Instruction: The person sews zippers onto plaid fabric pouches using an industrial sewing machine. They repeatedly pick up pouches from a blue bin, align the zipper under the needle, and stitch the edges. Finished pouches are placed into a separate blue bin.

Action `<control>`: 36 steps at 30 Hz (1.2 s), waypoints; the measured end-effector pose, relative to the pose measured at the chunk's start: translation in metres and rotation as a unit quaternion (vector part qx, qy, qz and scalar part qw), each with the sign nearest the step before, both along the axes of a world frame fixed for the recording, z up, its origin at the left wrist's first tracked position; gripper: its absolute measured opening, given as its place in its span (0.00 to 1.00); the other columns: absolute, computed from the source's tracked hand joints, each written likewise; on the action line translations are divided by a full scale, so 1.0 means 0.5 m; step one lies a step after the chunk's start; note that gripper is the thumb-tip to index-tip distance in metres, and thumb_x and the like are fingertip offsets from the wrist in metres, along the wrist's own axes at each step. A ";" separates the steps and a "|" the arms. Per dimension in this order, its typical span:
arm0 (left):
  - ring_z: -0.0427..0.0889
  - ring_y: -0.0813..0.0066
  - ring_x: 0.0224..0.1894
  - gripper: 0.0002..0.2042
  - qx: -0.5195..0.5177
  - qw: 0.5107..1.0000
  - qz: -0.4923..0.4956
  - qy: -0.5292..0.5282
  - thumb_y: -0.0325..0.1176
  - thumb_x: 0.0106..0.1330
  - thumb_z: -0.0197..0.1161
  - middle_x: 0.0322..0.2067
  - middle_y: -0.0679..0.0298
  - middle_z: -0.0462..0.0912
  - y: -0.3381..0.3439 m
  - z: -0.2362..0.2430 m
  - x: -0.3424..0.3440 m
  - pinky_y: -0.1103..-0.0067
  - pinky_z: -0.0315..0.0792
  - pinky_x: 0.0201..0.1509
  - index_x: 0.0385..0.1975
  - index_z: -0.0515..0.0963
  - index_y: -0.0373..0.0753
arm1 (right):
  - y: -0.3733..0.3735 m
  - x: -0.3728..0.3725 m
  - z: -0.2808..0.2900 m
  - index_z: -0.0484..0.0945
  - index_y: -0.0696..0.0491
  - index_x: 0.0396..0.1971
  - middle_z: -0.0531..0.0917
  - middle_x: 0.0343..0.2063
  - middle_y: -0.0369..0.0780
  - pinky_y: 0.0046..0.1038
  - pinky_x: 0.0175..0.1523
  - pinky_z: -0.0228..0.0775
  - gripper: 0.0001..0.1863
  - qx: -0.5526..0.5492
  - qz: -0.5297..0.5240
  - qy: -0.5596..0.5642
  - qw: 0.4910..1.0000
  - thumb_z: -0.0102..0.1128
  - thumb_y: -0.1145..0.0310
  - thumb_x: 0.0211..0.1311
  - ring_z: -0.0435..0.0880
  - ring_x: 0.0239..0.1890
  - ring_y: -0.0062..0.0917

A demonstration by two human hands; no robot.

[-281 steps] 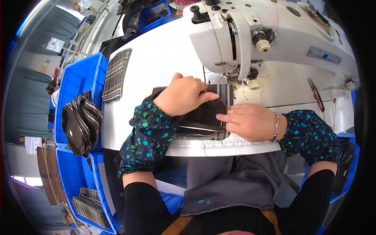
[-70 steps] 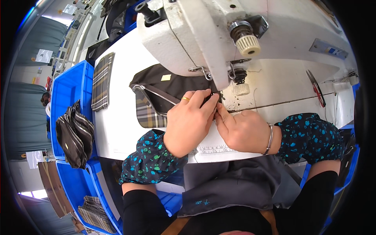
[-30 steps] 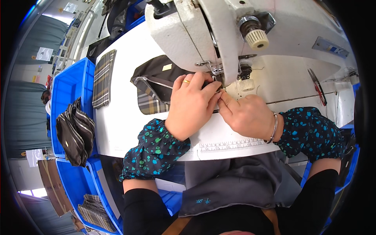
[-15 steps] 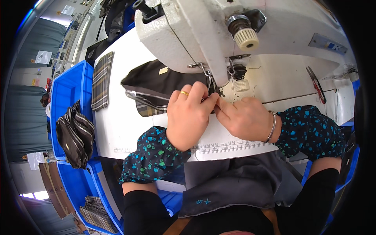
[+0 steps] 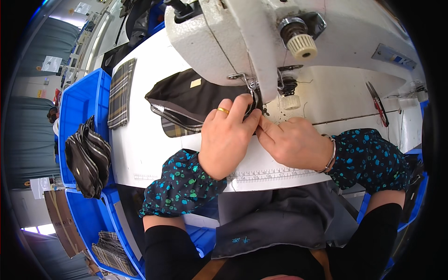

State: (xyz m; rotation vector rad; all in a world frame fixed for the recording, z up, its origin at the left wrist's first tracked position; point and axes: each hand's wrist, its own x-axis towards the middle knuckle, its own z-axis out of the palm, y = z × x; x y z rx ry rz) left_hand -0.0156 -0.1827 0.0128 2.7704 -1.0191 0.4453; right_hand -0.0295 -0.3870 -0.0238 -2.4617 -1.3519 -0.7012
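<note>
A dark brown fabric piece [image 5: 185,92] with a zipper, plaid backing and a pale yellow label lies under the sewing machine's head [image 5: 215,49]. Its curved zipper end is beside the presser foot. My left hand [image 5: 226,137], with a gold ring, rests on the piece with bent fingers, its fingertips pinching it just in front of the needle area. My right hand [image 5: 296,144] meets it from the right, thumb and index finger closed on the piece's near right edge. Both hands' fingertips are partly hidden.
A folded plaid piece [image 5: 121,91] lies at the left of the white table [image 5: 140,154]. Blue bins [image 5: 68,165] beside it hold dark pieces [image 5: 86,158] and plaid pieces [image 5: 112,252]. Scissors [image 5: 379,107] lie right. A co-worker [image 5: 52,114] is at far left.
Compared with earlier, the dark piece is turned and pushed under the machine, with its zipper end at the presser foot. In the last second my hands shifted only slightly.
</note>
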 end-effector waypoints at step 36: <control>0.86 0.61 0.39 0.13 -0.013 0.997 -0.001 0.080 0.29 0.60 0.68 0.34 0.63 0.81 0.005 0.015 0.059 0.69 0.82 0.38 0.45 0.88 0.43 | 0.001 0.043 -0.010 0.79 0.55 0.34 0.80 0.28 0.37 0.29 0.26 0.75 0.07 0.079 -0.019 0.025 0.996 0.62 0.71 0.56 0.83 0.22 0.24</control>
